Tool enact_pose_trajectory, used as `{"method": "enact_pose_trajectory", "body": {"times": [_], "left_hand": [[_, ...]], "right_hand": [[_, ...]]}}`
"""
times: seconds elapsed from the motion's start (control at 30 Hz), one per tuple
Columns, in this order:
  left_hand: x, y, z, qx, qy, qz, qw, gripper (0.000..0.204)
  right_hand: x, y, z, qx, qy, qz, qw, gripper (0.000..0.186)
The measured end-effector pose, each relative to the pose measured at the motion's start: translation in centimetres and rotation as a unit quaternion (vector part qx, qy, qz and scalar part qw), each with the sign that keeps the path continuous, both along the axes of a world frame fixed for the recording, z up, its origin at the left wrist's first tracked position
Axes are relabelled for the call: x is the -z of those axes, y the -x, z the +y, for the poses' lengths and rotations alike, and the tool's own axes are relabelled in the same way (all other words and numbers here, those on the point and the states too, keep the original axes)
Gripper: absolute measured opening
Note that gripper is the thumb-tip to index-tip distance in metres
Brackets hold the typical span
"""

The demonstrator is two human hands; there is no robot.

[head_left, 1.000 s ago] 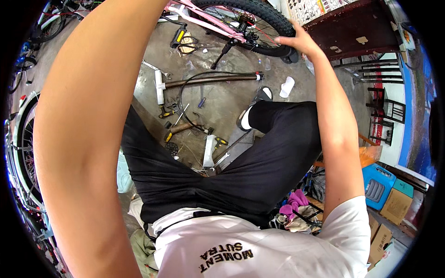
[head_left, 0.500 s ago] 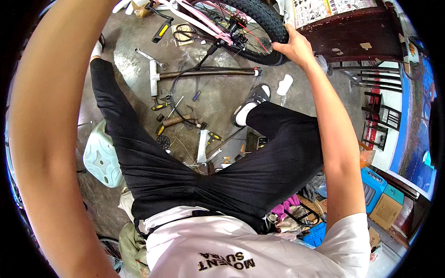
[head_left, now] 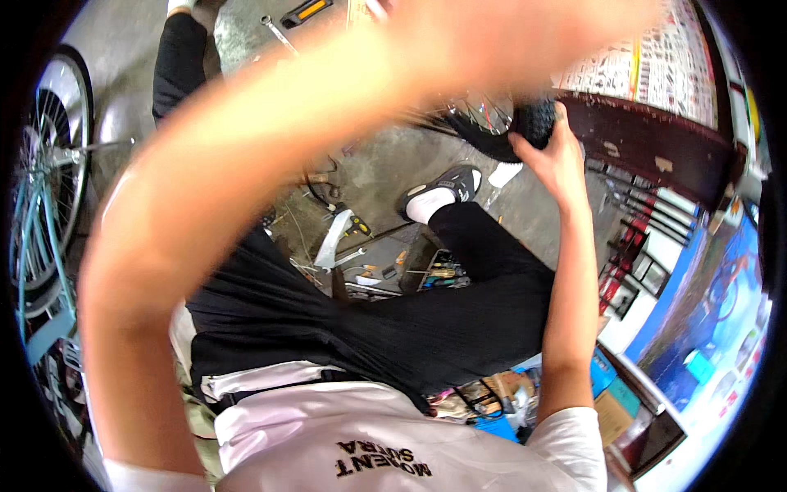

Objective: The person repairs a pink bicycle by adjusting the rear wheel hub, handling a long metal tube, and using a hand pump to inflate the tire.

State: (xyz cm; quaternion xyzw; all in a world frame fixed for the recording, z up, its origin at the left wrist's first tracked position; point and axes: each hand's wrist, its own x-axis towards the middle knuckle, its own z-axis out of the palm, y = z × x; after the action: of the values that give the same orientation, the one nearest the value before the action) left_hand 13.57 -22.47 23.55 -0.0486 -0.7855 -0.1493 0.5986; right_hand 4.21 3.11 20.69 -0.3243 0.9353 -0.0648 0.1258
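My right hand [head_left: 556, 164] is wrapped round the black knobbly tyre of a bicycle wheel [head_left: 534, 123], thumb on one side and fingers on the other. Across the upper part of the view sweeps my left arm, ending in my left hand [head_left: 566, 33], which is smeared by motion above the wheel. Its fingers cannot be made out. Most of the wheel and the bicycle behind it are hidden by that arm; some spokes show below it. A black pedal [head_left: 307, 11] with a yellow strip is visible at the top.
On the floor between my legs lie a wrench [head_left: 344, 260], a yellow-and-black-handled tool [head_left: 357, 223] and a tray of tools [head_left: 443, 269]. A dark red wooden table [head_left: 656, 139] stands right of the wheel. Another bicycle [head_left: 49, 172] is at the left.
My left arm has swung rightward across the view, covering much of the bicycle. My right hand stays on the tyre. The view has shifted, bringing the other bicycle in at the left.
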Motion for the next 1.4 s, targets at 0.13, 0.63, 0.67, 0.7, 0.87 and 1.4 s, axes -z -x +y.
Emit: {"method": "enact_pose_trajectory", "body": {"times": [0.13, 0.63, 0.67, 0.7, 0.87, 1.4], "left_hand": [[12.7, -5.1, 12.6, 0.195, -0.528, -0.238, 0.791, 0.02], [18.1, 2.8, 19.9, 0.301, -0.935, -0.14, 0.125, 0.018], [18.0, 2.7, 20.0, 0.299, -0.935, -0.154, 0.115, 0.021], [17.9, 2.7, 19.9, 0.302, -0.933, -0.159, 0.118, 0.022], [17.9, 3.5, 18.4, 0.322, -0.908, -0.22, 0.152, 0.025], [17.2, 2.8, 18.1, 0.317, -0.888, -0.206, 0.261, 0.01]], "right_hand": [[1.0, -0.2, 0.0, -0.018, 0.007, -0.001, 1.0, 0.075], [4.3, -0.5, 1.3, 0.152, 0.308, -0.246, 0.906, 0.073], [4.4, -0.5, 1.5, 0.153, 0.311, -0.251, 0.904, 0.072], [4.5, -0.3, 1.7, 0.154, 0.314, -0.255, 0.901, 0.071], [4.5, -0.5, 1.4, 0.165, 0.329, -0.264, 0.892, 0.069], [3.8, 1.8, 4.0, 0.177, 0.495, -0.368, 0.767, 0.032]]}}
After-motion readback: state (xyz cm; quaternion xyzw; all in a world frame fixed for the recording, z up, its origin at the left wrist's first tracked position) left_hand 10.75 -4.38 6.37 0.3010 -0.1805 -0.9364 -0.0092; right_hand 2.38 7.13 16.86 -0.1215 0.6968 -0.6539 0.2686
